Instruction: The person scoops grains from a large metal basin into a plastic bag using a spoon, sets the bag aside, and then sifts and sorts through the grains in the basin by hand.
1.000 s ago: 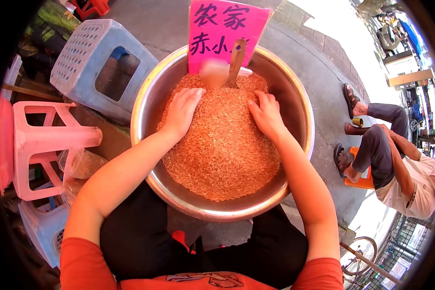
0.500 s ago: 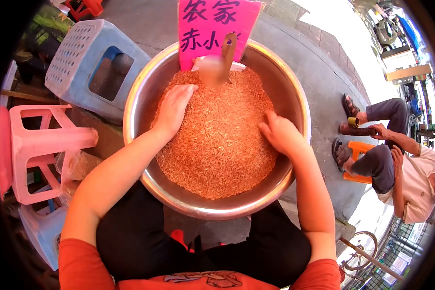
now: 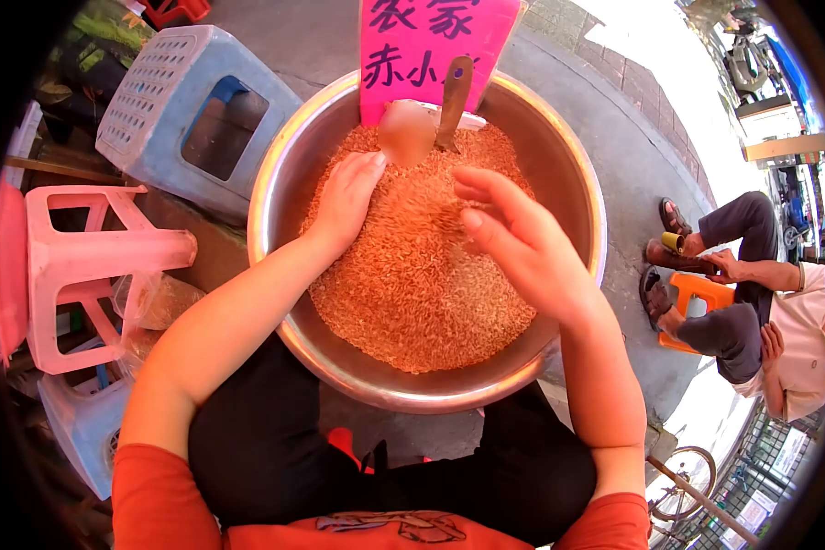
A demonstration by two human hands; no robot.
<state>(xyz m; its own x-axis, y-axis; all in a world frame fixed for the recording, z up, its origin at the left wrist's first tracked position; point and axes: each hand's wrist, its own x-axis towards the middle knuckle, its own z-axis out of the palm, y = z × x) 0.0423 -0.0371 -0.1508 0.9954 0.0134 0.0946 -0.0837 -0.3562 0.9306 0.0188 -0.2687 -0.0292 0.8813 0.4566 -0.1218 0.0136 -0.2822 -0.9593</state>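
Note:
A wide metal bowl [image 3: 564, 156] holds a mound of reddish-brown rice grains [image 3: 412, 312]. My left hand [image 3: 346, 203] rests on the left slope of the mound, fingers stretched out and lying against the grains. Over the right side of the rice, my right hand [image 3: 527, 243] is raised with thumb and fingers apart; I see nothing held in it. A flat brown handle [image 3: 455, 96] sticks up from the rice at the far side. Behind it stands a pink sign [image 3: 422, 55] with black handwritten characters. A blurred patch hides part of the grains near my left fingertips.
A blue plastic stool [image 3: 151, 105] and a pink stool [image 3: 87, 238] stand to the left, with a bag [image 3: 170, 302] beside the pink one. At the right, a seated person [image 3: 802, 339] is on an orange stool [image 3: 697, 298]. A bicycle wheel [image 3: 687, 486] shows at lower right.
My right hand has lifted from the right side of the grains and moved inward over the mound, its fingers spreading. My left hand stays on the rice. The whole view has shifted slightly.

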